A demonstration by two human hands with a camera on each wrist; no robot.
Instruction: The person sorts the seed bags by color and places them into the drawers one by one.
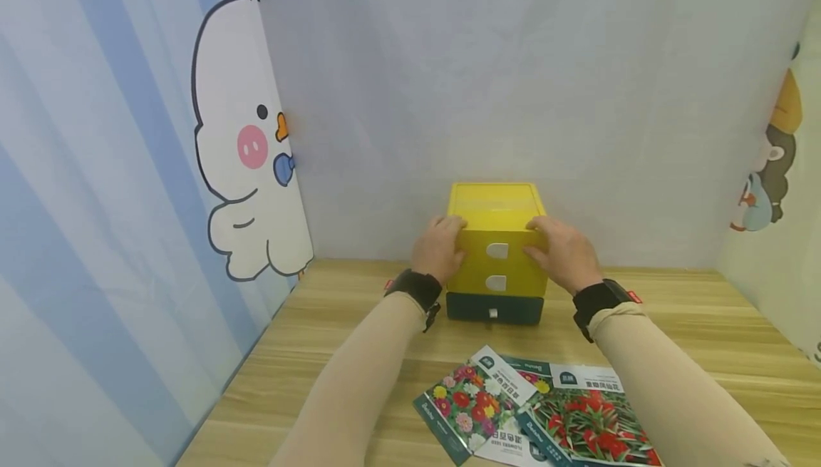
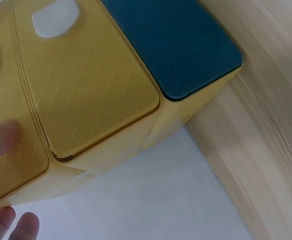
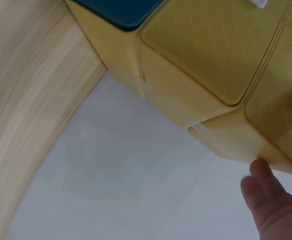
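A small yellow drawer cabinet (image 1: 497,203) stands on the table against the back curtain. Its two yellow drawer fronts have white tabs, and the bottom drawer (image 1: 468,308) is dark green. All its drawers look closed. My left hand (image 1: 439,247) holds the upper left corner, thumb on the front; in the left wrist view the thumb (image 2: 0,141) touches the top drawer's front and fingertips (image 2: 25,227) show past the cabinet's edge. On the opposite upper corner, my right hand (image 1: 566,252) grips likewise, with fingers (image 3: 265,182) along the side in the right wrist view.
Overlapping flower seed packets lie before the cabinet: one with mixed blooms (image 1: 471,403), one with red flowers (image 1: 593,421). The wooden table (image 1: 346,324) meets a grey curtain (image 1: 385,96) behind and a striped cartoon curtain (image 1: 83,167) at left.
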